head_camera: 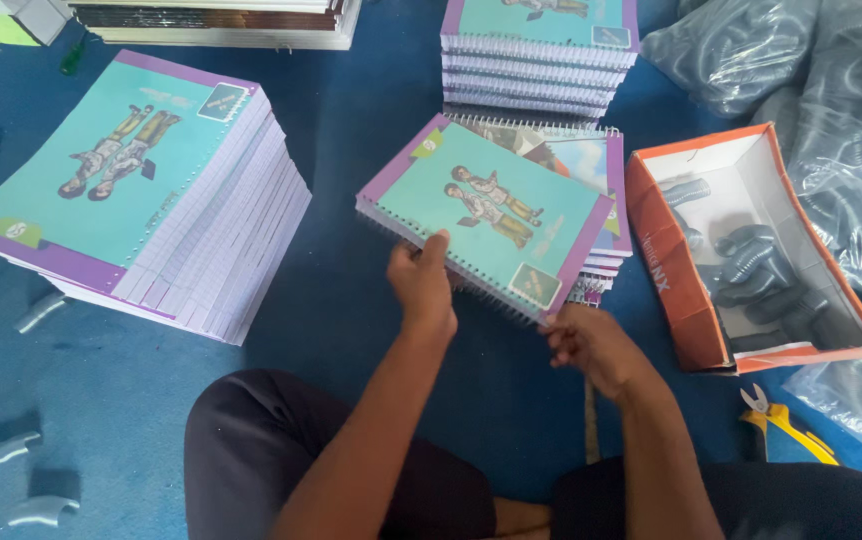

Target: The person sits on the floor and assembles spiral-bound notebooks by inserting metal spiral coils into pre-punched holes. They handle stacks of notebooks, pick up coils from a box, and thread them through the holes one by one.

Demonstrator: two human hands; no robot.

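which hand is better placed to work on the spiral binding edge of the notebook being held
Probably the right hand: it sits at the notebook's near corner, right against the spiral wire edge. The left hand grips the same edge farther along, thumb on the cover, steadying the notebook.
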